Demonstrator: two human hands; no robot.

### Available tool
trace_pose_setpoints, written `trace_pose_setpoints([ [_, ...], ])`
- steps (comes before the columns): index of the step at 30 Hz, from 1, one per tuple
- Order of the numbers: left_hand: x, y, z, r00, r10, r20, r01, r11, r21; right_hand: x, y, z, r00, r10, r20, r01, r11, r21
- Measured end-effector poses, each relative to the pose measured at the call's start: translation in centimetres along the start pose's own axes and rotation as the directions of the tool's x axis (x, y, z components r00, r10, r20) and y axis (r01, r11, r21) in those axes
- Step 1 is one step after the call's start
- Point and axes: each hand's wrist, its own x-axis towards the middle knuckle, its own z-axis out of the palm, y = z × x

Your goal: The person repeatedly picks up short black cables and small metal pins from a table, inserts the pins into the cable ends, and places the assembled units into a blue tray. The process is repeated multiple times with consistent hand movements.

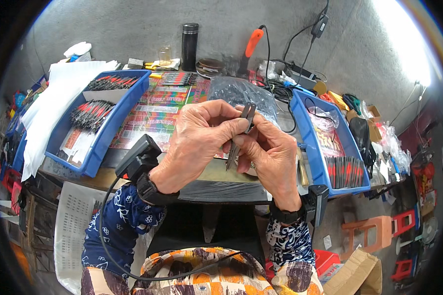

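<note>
Both hands meet above the front of the table, holding dark metal tweezers that slant with their pointed end down and toward me. My left hand pinches the upper part between thumb and fingers. Lower down, my right hand is closed around the middle, its thumb and fingertips against the metal. Fingers hide part of the tweezers. In the blue bin on the right stands a row of black and red pieces. The left blue bin contains bundles of similar thin black and red pieces.
Behind my hands lie a clear plastic bag and colourful printed sheets. Along the wall stand a black flask and an orange-handled corded tool. White paper flanks the left bin; a white basket is below.
</note>
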Motion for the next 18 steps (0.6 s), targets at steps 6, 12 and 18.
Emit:
trace_pose_setpoints([
  [6,0.13,0.08,0.14,0.999,0.048,-0.007,-0.047,0.993,0.104,0.15,0.34,-0.19,1.000,-0.020,0.016,0.020,1.000,-0.019],
  [12,0.09,0.05,0.15,0.998,0.070,0.004,-0.070,0.991,0.114,0.16,0.65,-0.26,0.999,-0.030,0.022,0.030,1.000,0.008],
  [18,0.15,-0.31,0.36,0.993,0.116,-0.030,-0.111,0.985,0.135,0.13,1.03,-0.17,0.999,-0.036,0.022,0.035,0.999,0.026],
])
